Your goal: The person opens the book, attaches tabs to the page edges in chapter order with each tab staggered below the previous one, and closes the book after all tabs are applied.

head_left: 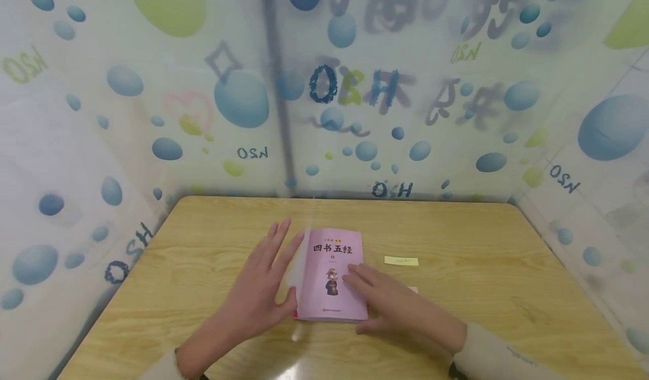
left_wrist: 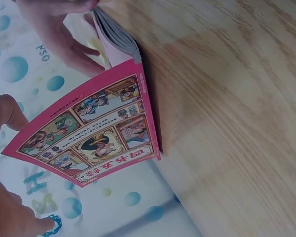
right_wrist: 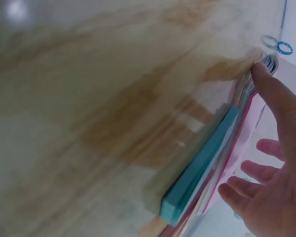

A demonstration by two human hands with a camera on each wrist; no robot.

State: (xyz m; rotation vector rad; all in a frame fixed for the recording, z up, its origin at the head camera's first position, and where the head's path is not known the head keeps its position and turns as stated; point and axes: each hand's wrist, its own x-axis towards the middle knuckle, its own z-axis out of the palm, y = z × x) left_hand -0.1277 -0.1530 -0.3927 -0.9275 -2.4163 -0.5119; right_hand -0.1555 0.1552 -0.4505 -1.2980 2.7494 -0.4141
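Observation:
A paperback book lies on the table, its pink title page facing up with a small cartoon figure. Its front cover, red-edged with cartoon panels, stands raised at the left side. My left hand is beside that cover with fingers spread, a fingertip right at the cover's edge in the left wrist view. My right hand lies over the right side of the page, fingers extended. In the right wrist view, its thumb touches the edges of the pages.
A yellow paper strip lies right of the book. A teal slab sits close by the book in the right wrist view; the right hand mostly hides that spot in the head view. Patterned curtain-like walls surround the wooden table.

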